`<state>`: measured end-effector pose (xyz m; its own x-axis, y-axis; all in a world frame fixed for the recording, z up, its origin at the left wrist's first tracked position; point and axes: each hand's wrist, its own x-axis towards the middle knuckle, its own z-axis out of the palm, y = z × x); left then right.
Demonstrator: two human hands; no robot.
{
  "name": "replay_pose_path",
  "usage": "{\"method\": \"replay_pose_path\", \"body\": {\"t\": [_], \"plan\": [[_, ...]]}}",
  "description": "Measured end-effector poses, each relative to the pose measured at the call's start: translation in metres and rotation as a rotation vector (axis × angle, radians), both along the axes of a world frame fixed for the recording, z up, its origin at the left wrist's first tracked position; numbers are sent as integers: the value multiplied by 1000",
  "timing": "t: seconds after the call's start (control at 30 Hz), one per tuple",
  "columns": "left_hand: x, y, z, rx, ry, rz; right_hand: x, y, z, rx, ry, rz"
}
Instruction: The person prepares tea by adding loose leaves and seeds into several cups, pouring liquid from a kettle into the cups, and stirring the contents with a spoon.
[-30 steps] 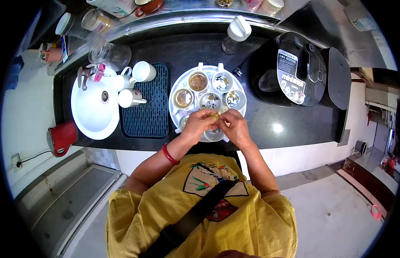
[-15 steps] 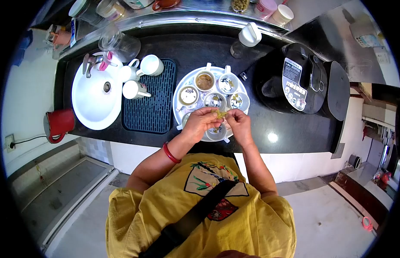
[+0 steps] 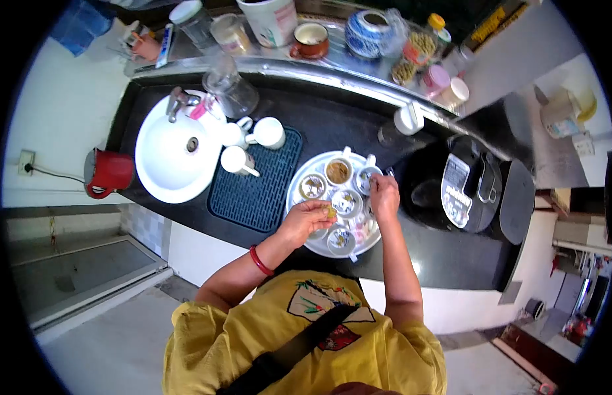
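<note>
A round white tray [image 3: 293, 191] holds several white cups. The back cup [image 3: 338, 171] contains brown stuff, and the centre cup [image 3: 346, 203] shows yellowish bits inside. My left hand [image 3: 307, 220], with a red bangle on its wrist, is closed on a small yellow-green clump [image 3: 331, 212] above the tray's front left. Over the right side of the tray, beside the back right cup [image 3: 366, 180], my right hand [image 3: 385, 195] has its fingers pinched together. Whatever it holds is too small to make out.
A white sink [image 3: 181, 164], white mugs [image 3: 270, 133] and a dark drying mat [image 3: 253, 194] lie left of the tray. At the right stands a black appliance [image 3: 451, 184], with a lidded jar [image 3: 407, 120] behind. A red pitcher [image 3: 108, 172] is far left; jars line the back ledge.
My hands have parted: the right one has moved back and right to the back right cup, while the left keeps the clump. The view has tilted, showing more of the back ledge.
</note>
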<state>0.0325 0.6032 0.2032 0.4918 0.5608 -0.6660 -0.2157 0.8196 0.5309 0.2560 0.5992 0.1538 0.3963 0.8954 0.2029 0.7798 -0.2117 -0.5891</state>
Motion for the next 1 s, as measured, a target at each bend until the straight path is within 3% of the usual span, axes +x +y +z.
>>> {"method": "replay_pose_path", "body": {"t": [0.1, 0.33, 0.57, 0.7, 0.8, 0.9, 1.0], "plan": [[-9, 32, 23, 75, 12, 33, 0, 2, -1, 32, -37, 38], [-5, 135, 60, 343, 24, 64, -7, -19, -2, 74, 207, -36], [69, 241, 105, 675, 93, -41, -9, -57, 11, 58, 346, -148], [123, 304, 118, 924, 258, -38, -7, -81, 3, 18, 418, -239], [161, 357, 100, 1060, 276, -35, -11, -95, 9, -59, 434, -311], [188, 376, 107, 1567, 841, 100, -13, -106, 0, -24, 450, -353], [199, 380, 110, 1503, 935, 102, -11, -110, -16, 39, 465, -386]]}}
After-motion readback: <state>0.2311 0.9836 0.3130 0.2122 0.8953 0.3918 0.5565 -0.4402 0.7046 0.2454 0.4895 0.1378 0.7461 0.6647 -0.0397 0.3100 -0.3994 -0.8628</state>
